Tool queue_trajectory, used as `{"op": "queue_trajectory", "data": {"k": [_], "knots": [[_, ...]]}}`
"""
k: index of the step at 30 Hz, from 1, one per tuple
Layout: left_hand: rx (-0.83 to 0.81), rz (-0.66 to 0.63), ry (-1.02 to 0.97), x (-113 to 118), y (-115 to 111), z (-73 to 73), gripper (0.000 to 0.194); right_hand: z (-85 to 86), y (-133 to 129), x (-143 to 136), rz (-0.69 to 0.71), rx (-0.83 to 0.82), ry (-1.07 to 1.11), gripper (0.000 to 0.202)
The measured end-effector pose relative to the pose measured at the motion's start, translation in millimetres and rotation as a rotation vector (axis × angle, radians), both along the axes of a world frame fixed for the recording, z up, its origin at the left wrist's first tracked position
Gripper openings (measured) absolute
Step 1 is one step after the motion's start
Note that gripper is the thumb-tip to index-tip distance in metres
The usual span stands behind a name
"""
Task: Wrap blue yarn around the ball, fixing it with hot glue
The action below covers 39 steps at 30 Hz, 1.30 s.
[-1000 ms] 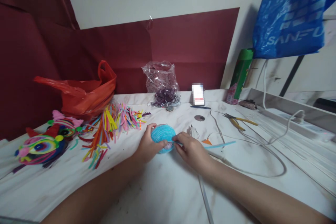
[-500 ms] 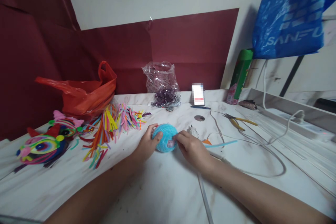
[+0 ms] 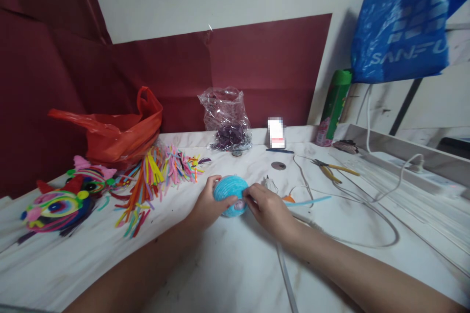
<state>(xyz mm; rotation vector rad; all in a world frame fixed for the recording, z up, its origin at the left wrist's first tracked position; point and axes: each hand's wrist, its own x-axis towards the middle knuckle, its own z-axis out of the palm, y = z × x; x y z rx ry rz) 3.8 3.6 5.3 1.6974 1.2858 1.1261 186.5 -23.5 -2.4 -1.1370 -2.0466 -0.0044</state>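
Note:
A light blue ball (image 3: 230, 189) with ridged windings is held above the white marbled table (image 3: 205, 274), with a small pinkish patch low on its near side. My left hand (image 3: 210, 204) wraps round its left side, the thumb lying across the front. At the ball's right side, my right hand (image 3: 267, 207) has thumb and fingertips pinched together close to the pinkish patch; whatever lies between them is too small to make out. A light blue strip (image 3: 312, 201) extends to the right from behind my right hand.
Colourful strips (image 3: 147, 176), two decorated balls (image 3: 60, 208) and a red bag (image 3: 123, 132) are at the left. Behind stands a clear bag (image 3: 229, 122). Pliers (image 3: 330, 171), cables, a power strip (image 3: 414, 173) and a green can (image 3: 334, 107) are at the right.
The ball has turned slightly in my left hand, and the left thumb now lies lower and flatter across it. My right hand stays pinched at the ball's right side.

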Motion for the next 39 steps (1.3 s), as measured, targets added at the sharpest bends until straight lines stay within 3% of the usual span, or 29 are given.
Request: {"op": "queue_trajectory", "data": {"k": [9, 16, 24, 30, 39], "knots": [[0.020, 0.069, 0.051, 6, -7, 6.6, 0.065, -0.1, -3, -4, -0.002, -0.028, 0.049, 0.008], [-0.031, 0.084, -0.072, 5, -4, 6.5, 0.057, -1.8, -2, -2, 0.012, -0.009, 0.095, 0.009], [-0.024, -0.056, -0.153, -2, 5, -7.5, 0.065, 3.0, 1, 3, 0.013, -0.017, 0.083, 0.015], [-0.032, -0.011, -0.121, -3, 3, -5.1, 0.050, 3.8, -1, 3, 0.010, -0.038, 0.081, 0.014], [-0.061, 0.002, -0.108, 0, -2, 1.4, 0.056, 4.4, -2, 2, -0.007, -0.046, 0.045, 0.013]]}}
